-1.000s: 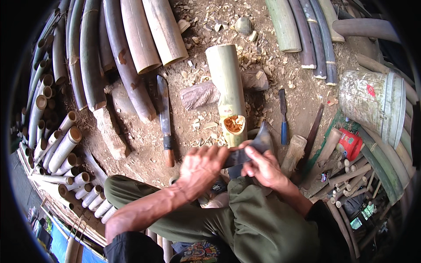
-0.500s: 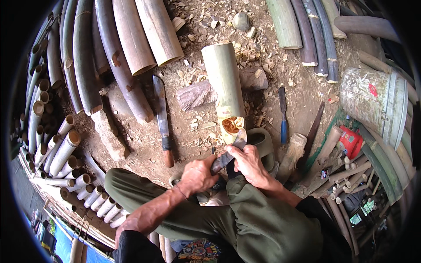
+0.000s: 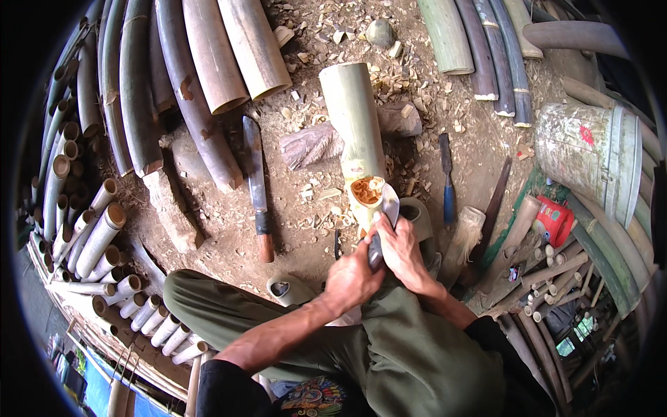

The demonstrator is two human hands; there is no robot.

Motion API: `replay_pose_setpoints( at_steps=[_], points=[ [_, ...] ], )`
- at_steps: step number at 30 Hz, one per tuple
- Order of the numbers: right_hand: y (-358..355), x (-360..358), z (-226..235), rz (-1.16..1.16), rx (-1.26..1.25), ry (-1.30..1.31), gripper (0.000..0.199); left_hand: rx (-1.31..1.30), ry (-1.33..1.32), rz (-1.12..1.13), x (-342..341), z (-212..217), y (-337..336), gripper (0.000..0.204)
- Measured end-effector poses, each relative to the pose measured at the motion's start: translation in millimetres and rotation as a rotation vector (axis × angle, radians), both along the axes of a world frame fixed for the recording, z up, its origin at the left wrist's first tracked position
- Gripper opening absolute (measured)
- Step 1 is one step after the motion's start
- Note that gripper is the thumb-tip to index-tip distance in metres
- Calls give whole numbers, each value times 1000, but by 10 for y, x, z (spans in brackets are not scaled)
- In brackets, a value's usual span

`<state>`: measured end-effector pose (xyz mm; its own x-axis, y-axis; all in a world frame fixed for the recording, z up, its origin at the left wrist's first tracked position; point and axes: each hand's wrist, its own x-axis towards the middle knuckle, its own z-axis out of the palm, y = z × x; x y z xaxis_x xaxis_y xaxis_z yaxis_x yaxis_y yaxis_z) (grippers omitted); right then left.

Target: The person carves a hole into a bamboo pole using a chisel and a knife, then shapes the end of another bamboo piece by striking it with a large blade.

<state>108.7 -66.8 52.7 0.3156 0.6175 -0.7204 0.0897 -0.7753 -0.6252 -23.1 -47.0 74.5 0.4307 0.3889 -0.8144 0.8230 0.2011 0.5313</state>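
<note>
A pale green bamboo section (image 3: 353,115) lies across a short log (image 3: 313,146), its carved, hollowed end pointing toward me. Right beside that end is the blade of a knife (image 3: 391,203). My left hand (image 3: 353,279) is closed round the knife's dark handle. Higher up, near the base of the blade, my right hand (image 3: 403,256) is closed on the same knife, its thumb close to the carved end. Fingers partly cover the handle. Whether the blade touches the bamboo I cannot tell.
A large machete (image 3: 256,184) lies on the ground to the left, a blue-handled chisel (image 3: 447,181) to the right. Thick bamboo poles (image 3: 240,52) lie at the back left. A dirty white bucket (image 3: 580,156) and a red container (image 3: 554,221) are at the right. Wood chips litter the soil.
Both hands have shifted, the left one moving right and nearer the right hand. The knife has turned from slanting to more upright, its blade now along the right side of the carved end.
</note>
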Motion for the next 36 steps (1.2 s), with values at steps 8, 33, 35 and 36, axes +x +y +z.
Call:
replay_pose_setpoints(
  at_steps=[8,33,35,36],
  points=[
    [102,-237,-67,-577,-31,1349,35,292,85,-916,-332,525,1532,14],
    [133,-52,189,-515,-153,1070,24,48,42,-740,-334,447,1374,25],
    [157,-16,207,-410,-178,915,24,-15,4,-700,-421,292,1251,31],
    [137,-13,206,-371,-182,800,25,-39,-6,-601,-448,223,1106,32]
  ],
)
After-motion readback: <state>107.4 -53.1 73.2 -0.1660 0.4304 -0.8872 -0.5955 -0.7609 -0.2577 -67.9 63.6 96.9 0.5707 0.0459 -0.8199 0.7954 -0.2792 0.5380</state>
